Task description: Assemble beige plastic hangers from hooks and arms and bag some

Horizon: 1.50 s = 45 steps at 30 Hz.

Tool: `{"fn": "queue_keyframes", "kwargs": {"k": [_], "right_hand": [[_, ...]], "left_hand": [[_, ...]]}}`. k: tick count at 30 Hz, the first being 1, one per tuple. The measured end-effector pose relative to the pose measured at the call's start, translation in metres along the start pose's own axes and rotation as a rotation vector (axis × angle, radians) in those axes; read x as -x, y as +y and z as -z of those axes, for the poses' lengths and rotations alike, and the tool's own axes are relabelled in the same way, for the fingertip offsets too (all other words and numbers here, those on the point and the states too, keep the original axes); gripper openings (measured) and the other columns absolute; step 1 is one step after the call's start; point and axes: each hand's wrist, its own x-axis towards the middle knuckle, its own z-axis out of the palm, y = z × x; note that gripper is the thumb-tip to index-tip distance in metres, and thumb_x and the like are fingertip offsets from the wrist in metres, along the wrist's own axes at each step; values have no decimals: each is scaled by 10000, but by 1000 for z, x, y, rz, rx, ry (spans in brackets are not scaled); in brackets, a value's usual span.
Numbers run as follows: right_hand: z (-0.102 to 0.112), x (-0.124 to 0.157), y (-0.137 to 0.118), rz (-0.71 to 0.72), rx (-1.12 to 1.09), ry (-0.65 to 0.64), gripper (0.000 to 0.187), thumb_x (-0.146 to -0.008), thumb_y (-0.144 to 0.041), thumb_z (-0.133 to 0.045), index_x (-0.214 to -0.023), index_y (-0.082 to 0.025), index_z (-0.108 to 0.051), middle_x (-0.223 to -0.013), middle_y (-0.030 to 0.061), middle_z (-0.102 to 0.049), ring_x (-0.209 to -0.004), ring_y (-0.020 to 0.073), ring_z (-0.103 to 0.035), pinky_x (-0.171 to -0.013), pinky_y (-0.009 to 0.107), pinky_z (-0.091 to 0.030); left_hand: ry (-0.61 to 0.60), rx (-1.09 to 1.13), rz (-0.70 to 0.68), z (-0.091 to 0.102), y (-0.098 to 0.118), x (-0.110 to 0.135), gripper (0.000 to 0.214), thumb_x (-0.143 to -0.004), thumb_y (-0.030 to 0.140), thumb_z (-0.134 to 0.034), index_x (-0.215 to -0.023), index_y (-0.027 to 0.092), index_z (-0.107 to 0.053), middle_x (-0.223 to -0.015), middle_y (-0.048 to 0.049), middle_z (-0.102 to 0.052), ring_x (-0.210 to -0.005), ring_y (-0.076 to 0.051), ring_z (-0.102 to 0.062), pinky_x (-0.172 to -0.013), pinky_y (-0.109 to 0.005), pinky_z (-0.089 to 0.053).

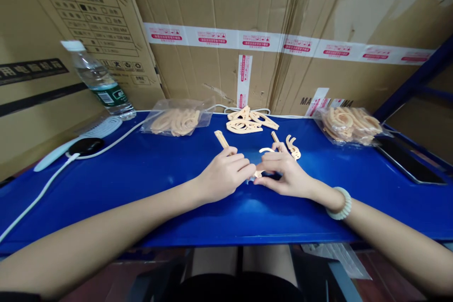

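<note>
My left hand (pixel 226 175) is closed over the table, and a beige plastic hanger arm (pixel 221 138) sticks out of it towards the back. My right hand (pixel 287 175) pinches a small beige hanger part (pixel 259 174) where the fingertips of both hands meet; the fingers hide most of it. Just beyond the right fingers lie a curved hook piece (pixel 266 150) and a short strip (pixel 275 137), partly covered. To their right are loose hook pieces (pixel 293 148). Behind both hands rests a pile of beige folding hangers (pixel 244 126).
Clear bags of beige curved parts lie at the back left (pixel 177 121) and back right (pixel 350 125). A black phone (pixel 408 160) is at the right. On the left are a water bottle (pixel 106 87), a pale hairbrush (pixel 85 134) and a corded black disc (pixel 86 146). Cardboard (pixel 212 75) walls the back.
</note>
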Motion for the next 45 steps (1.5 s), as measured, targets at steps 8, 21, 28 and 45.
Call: {"fn": "queue_keyframes", "kwargs": {"k": [8, 21, 28, 45], "right_hand": [[11, 0, 35, -94, 201, 37, 186, -987, -288, -566, -1075, -205, -707, -1002, 73, -678, -1010, 249, -584, -1062, 536, -290], [31, 3, 55, -174, 87, -11, 264, -932, -362, -648, -1132, -203, -714, -1055, 107, -669, -997, 258, -624, -904, 422, -508], [88, 19, 71, -387, 118, -291, 415, -742, -496, -791, -1048, -227, -707, -1044, 80, -621, -904, 243, -623, -818, 373, -507], [77, 24, 92, -478, 164, -231, 411, -719, -442, -781, -1036, -200, -682, -1041, 91, -602, -891, 242, -611, -790, 362, -512]], "left_hand": [[7, 253, -46, 1, -12, 1, 144, -1055, 162, -426, -1044, 142, -568, -859, -15, -719, -767, -141, -622, -864, -326, -430], [-264, 363, 126, -5, -25, 7, 221, -1050, 219, -430, -1038, 156, -641, -1100, -84, -685, -1051, -219, -595, -944, -357, -497], [-226, 296, 203, -15, -29, 13, 198, -1038, 209, -459, -1032, 176, -654, -1054, -57, -694, -1043, -213, -594, -949, -350, -516], [-178, 269, 214, -21, -30, 17, 179, -1033, 215, -458, -1014, 176, -632, -1039, -64, -686, -1026, -212, -600, -925, -359, -527]]}}
